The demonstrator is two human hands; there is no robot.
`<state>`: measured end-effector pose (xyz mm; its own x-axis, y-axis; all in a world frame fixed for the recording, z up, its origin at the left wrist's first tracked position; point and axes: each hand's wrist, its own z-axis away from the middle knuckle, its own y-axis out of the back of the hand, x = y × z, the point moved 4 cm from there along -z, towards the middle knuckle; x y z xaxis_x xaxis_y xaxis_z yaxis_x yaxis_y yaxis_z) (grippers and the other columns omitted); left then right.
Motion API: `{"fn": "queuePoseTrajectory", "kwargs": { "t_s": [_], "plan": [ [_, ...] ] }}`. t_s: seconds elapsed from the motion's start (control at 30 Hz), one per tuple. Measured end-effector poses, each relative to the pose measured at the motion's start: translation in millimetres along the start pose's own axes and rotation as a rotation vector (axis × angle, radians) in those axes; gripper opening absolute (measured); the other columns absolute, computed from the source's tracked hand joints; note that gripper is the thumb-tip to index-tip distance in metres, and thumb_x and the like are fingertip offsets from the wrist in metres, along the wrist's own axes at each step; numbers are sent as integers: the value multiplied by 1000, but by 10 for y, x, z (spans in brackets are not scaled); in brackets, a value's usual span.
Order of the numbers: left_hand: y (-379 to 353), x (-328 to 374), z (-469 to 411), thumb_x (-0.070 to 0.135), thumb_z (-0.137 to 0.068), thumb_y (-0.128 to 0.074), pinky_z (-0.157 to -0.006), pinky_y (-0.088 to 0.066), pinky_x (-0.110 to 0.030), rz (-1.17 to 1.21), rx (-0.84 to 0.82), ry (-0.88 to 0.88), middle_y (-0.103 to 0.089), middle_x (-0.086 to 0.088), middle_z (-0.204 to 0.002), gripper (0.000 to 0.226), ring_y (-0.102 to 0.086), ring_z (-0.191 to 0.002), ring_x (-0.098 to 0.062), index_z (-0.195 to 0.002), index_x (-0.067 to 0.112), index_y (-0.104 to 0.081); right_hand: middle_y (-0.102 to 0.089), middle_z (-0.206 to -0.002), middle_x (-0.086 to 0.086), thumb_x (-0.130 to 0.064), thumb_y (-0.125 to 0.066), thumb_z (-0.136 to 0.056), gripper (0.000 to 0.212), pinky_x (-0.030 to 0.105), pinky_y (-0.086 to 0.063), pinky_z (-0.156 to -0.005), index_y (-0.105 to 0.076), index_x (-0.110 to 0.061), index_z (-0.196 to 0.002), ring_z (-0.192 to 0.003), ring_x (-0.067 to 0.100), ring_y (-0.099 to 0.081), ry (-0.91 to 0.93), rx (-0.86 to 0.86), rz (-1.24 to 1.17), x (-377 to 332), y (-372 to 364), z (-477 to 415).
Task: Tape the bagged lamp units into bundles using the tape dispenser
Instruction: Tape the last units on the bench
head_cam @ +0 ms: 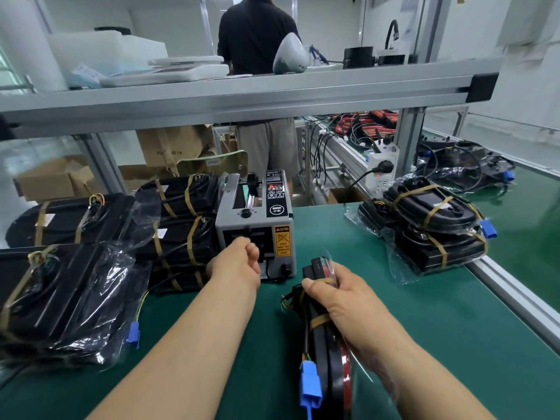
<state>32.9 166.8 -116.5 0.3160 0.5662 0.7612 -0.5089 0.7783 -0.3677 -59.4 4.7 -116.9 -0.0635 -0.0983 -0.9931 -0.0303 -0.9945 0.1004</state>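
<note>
- Green matting is covering the worktop (454, 313), and we are working over its near half with both hands.
- Our left hand (239, 263) is reaching to the front mouth of the tape dispenser (257, 225), which is standing at the far edge of the worktop, about midway along. The fingers are curling in at the slot, and we cannot tell whether they are pinching any tape.
- Our right hand (348, 301) is gripping the bagged lamp units (321, 344), with the thumb lying across the top and the fingers wrapping round the far side.
- These units are standing on edge toward the near edge, right of the middle, with brown tape bands showing around them.
- A blue connector (309, 386) is hanging from them on a wire by the near edge.
- Taped bundles (178, 234) are lying stacked along the left edge, the nearest stack sitting just beside the dispenser's left side.
- Another taped stack (433, 228) is resting at the right edge.
- A person in a dark top (257, 34) is standing beyond the far edge, back turned, behind a grey shelf rail (242, 92).
</note>
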Motion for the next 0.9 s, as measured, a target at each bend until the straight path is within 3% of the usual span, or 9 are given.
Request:
{"fn": "queuePoseTrajectory", "kwargs": {
  "t_s": [0.13,0.23,0.33,0.4,0.5,0.67,0.9],
  "plan": [
    [28,11,134,13,-89,-62,-49,-34,-20,-146,-83,-81,-49,10,-44,26,-44,-38,-2,-66,19,-52,-70,-76,-4,-45,-67,-70,29,50,-58,-83,-67,-25,-91,-86,30,-73,11,-6,-63,39,25,-13],
    [-43,25,401,14,-90,-64,-48,-38,-19,-390,-467,-120,-52,7,-54,24,-45,-42,-4,-67,19,-60,-69,-75,-2,-39,-68,-71,30,49,-58,-80,-68,-24,-96,-76,22,-70,9,-18,-114,43,8,-26],
    [-163,-25,630,15,-93,-61,-49,-37,-17,-641,-732,-141,-51,4,-61,24,-42,-48,-7,-69,19,-60,-72,-90,14,-43,-70,-66,43,56,-54,-89,-67,-22,-103,-86,33,-70,16,-12,-106,45,2,-40],
    [-239,-55,668,16,-94,-61,-51,-33,-19,-760,-740,-196,-47,3,-61,22,-38,-50,-7,-72,18,-56,-71,-91,14,-50,-69,-60,52,60,-53,-91,-66,-21,-103,-88,36,-69,23,-8,-98,48,2,-43],
    [-316,-71,658,15,-94,-63,-52,-31,-21,-857,-731,-262,-41,1,-61,19,-34,-50,-8,-76,17,-55,-65,-79,3,-51,-68,-58,51,58,-52,-88,-66,-22,-99,-78,25,-63,18,-4,-118,75,8,-57],
    [-377,-36,626,13,-92,-65,-46,-33,-16,-989,-754,-286,-39,1,-56,18,-34,-46,-6,-75,15,-58,-59,-63,-13,-44,-69,-63,39,44,-48,-73,-66,-24,-96,-66,12,-57,28,-10,-126,92,14,-79],
    [-425,-45,592,12,-91,-66,-44,-38,-15,-1030,-760,-275,-39,7,-48,22,-34,-41,-3,-72,16,-57,-56,-61,-14,-42,-67,-67,39,42,-46,-72,-65,-20,-100,-64,12,-53,31,2,-90,114,7,-104]
  ]
}}
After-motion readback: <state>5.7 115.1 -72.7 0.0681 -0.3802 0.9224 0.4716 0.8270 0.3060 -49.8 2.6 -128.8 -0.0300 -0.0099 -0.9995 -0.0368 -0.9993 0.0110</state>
